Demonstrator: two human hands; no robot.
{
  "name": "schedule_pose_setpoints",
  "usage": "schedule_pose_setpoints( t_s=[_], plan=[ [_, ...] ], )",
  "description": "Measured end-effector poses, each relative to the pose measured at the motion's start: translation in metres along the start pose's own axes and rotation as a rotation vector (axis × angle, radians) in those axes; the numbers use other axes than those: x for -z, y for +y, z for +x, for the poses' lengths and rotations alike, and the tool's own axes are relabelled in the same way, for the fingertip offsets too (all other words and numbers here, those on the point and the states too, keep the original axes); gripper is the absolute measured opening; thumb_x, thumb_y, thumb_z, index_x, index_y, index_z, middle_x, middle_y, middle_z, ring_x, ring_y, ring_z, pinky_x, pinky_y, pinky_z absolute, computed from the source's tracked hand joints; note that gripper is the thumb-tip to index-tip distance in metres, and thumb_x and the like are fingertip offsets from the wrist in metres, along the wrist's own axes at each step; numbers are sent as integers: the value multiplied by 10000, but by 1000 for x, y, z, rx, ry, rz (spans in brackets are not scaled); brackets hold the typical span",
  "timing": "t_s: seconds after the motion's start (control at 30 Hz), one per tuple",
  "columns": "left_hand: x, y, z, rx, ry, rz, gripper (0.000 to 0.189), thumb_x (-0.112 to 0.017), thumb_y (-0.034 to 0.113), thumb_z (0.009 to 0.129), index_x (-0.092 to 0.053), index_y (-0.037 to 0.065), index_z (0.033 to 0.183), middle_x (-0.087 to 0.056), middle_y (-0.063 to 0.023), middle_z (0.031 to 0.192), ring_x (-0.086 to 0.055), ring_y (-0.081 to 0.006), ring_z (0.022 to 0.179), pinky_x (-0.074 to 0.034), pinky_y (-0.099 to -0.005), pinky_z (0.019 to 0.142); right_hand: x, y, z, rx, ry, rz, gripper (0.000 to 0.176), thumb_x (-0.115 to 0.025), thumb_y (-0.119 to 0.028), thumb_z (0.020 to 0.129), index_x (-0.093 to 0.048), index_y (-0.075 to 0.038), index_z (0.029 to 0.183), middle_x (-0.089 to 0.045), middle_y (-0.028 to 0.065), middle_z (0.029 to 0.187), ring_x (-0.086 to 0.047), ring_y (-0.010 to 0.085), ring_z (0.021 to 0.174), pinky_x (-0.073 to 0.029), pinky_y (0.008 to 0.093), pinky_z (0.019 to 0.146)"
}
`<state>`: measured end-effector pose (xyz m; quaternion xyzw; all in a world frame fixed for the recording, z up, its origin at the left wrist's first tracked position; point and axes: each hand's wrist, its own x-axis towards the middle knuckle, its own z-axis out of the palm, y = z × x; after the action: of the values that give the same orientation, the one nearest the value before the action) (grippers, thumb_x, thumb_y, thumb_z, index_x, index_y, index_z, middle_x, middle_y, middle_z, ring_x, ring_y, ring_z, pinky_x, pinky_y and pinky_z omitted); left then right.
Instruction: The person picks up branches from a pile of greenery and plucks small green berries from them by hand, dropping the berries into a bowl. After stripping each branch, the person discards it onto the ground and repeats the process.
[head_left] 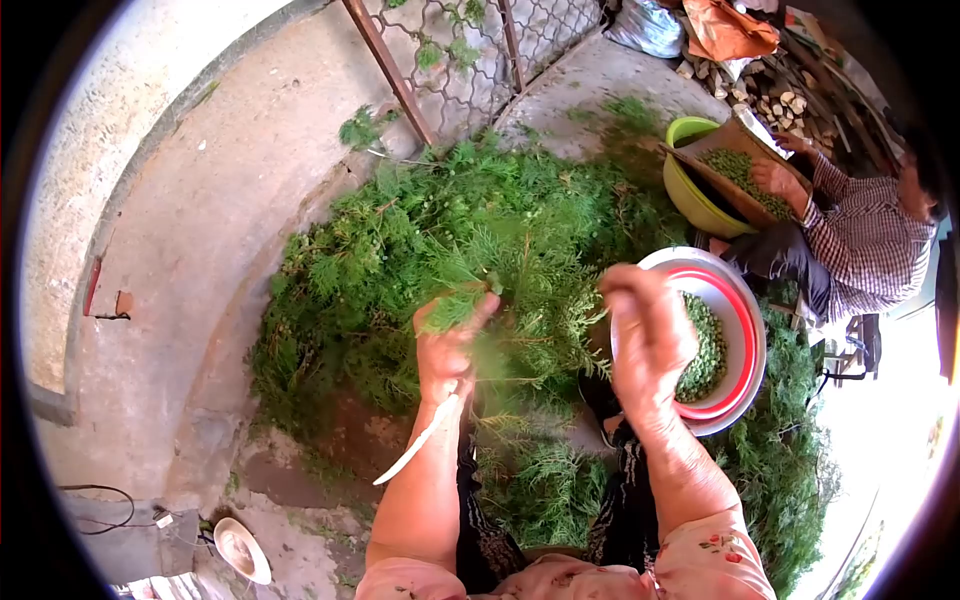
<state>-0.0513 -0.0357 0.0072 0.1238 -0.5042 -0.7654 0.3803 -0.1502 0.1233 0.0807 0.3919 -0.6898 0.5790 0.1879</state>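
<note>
My left hand [452, 350] is closed around a feathery green conifer sprig [460, 290], held up over the heap. A white strip [420, 442] hangs from that wrist. My right hand [652, 335] is at the left rim of a white basin with a red inner ring [742, 375], partly hiding it. Its fingers are curled in and slightly blurred; whatever they hold does not show. Small round green cones [706, 350] fill the bottom of the basin. Under both hands spreads a large heap of cut conifer branches [350, 260].
At right a seated person [865, 235] has their hands in a tilted basket [740, 180] of green cones over a lime-green tub [690, 195]. Chopped firewood [785, 105] is stacked behind. A metal mesh gate [450, 60] stands beyond the heap; a pale hat-like object [242, 552] lies lower left.
</note>
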Motion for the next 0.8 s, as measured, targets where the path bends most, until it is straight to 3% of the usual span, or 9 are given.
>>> schedule_pose_setpoints(
  t_s=[0.03, 0.1, 0.23, 0.4, 0.5, 0.63, 0.67, 0.7, 0.8],
  plan=[
    [-6, 3, -2, 42, -14, -88, 299, -681, 41, 712, -579, -62, 973, -616, -104, 934, -597, -168, 806, -517, -294, 702, -6, -9, 1, 188, -105, 71, 285, -606, 97, 708, -586, -16, 969, -609, 111, 894, -590, 215, 822, -488, 291, 689],
    [-18, 11, -6, 106, -47, -175, 274, -673, 50, 725, -590, -63, 960, -628, -100, 913, -599, -141, 784, -506, -270, 676, -19, -16, 1, 204, -313, 191, 230, -581, 81, 745, -575, 6, 963, -603, 122, 885, -594, 236, 800, -483, 301, 699],
    [-25, 12, -11, 214, 8, 78, 216, -630, 46, 780, -603, -30, 980, -638, -74, 875, -595, -121, 731, -491, -249, 634, -37, -7, -13, -389, -373, 173, 383, -687, -14, 689, -533, -10, 1040, -567, 118, 874, -590, 227, 791, -490, 319, 684],
    [-24, 11, -18, 195, -82, 70, 177, -593, 44, 793, -598, -44, 946, -620, -70, 870, -582, -123, 764, -456, -228, 676, -38, 7, -10, -270, -450, -29, 356, -697, -88, 707, -578, -34, 1038, -558, 102, 869, -555, 211, 757, -443, 300, 709],
    [-18, 0, -16, 168, -83, 43, 180, -577, 70, 810, -592, -48, 945, -613, -68, 890, -586, -125, 783, -460, -232, 681, -41, 21, -14, -261, -411, 142, 270, -688, -39, 683, -616, -6, 941, -570, 142, 790, -573, 285, 708, -461, 321, 648],
    [-27, 2, -17, 199, -132, -246, 171, -612, 70, 803, -625, 21, 967, -624, -76, 952, -579, -122, 863, -474, -255, 766, -38, 22, -17, -515, -409, 322, 144, -607, -7, 783, -624, -3, 926, -575, 47, 737, -540, 122, 587, -459, 241, 526],
    [-25, 2, -15, 211, -125, 4, 158, -631, 82, 792, -632, 18, 936, -633, -74, 886, -582, -132, 845, -470, -287, 791, -37, 19, -16, -801, -330, 467, 93, -580, -20, 817, -622, -5, 899, -570, 37, 747, -513, 88, 540, -450, 218, 462],
    [-28, 2, -14, 97, -84, 118, 154, -656, 88, 773, -641, 34, 916, -635, -63, 828, -581, -152, 815, -467, -311, 787, -31, 21, -11, -925, -288, 635, 89, -559, -41, 840, -605, -4, 907, -572, 45, 761, -516, 92, 545, -457, 229, 462],
    [-31, 2, -12, 309, 69, 44, 146, -694, 104, 742, -635, 60, 868, -627, -35, 817, -574, -180, 796, -450, -344, 761, -23, 33, -9, -942, -45, 950, 116, -524, -72, 871, -557, -5, 960, -561, 46, 772, -531, 118, 599, -485, 272, 501]
  ],
)
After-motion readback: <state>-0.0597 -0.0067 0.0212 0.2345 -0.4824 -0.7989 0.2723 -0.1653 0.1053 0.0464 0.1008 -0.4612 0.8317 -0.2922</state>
